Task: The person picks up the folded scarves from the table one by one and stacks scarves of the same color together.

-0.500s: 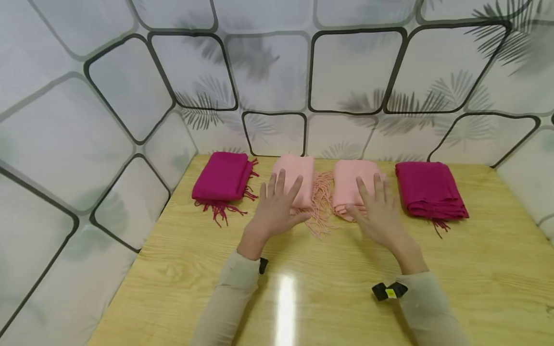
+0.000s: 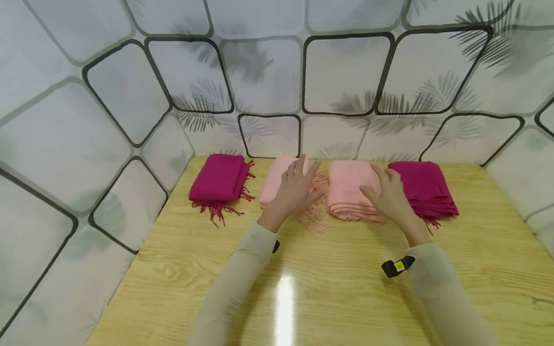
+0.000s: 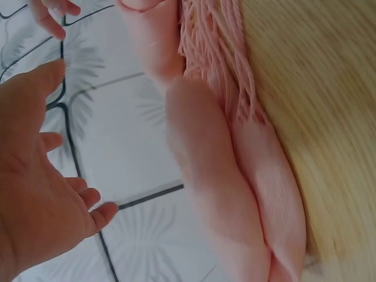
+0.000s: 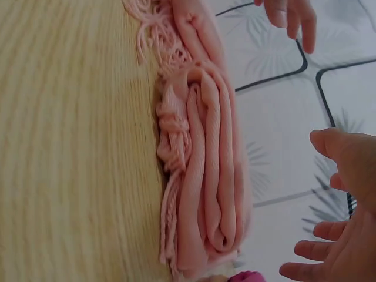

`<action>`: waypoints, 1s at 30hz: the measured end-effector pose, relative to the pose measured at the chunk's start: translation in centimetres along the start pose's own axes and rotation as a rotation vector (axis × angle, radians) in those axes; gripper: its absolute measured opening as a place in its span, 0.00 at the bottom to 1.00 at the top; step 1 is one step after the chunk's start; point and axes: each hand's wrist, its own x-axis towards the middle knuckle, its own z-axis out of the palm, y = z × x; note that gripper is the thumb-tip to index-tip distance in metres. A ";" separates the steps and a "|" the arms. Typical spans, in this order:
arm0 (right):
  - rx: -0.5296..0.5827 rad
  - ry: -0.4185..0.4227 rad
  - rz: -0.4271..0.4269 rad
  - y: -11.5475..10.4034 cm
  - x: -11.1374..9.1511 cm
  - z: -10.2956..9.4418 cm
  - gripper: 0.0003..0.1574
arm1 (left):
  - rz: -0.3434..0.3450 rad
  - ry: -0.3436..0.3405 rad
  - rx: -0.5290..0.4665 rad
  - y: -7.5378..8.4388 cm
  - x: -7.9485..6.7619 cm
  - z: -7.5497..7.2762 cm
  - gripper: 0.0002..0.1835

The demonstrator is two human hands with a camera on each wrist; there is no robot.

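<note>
Two folded pink scarves lie side by side at the back of the table. My left hand (image 2: 295,190) hovers above the fringed side of the left pink scarf (image 2: 272,180), fingers spread and holding nothing. In the left wrist view a gap shows between that hand (image 3: 41,170) and the scarf (image 3: 217,176). Over the right edge of the right pink scarf (image 2: 350,187) is my right hand (image 2: 391,194), its fingers slightly bent and nothing in them. The right wrist view shows this hand (image 4: 341,217) apart from the scarf's layered folds (image 4: 205,170).
A folded magenta scarf (image 2: 218,179) with fringe lies at the far left, and another magenta scarf (image 2: 426,185) at the right, partly behind my right hand. Patterned fabric walls (image 2: 342,72) rise behind and left of the wooden table (image 2: 346,288).
My left hand has shifted right, from over the left pink scarf towards its fringe. The right hand has moved to the right pink scarf's outer edge, its fingers less spread.
</note>
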 end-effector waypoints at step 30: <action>0.319 -0.349 0.266 5.1 3.7 0.6 0.68 | 0.035 -0.296 -0.380 2.0 7.4 6.1 0.43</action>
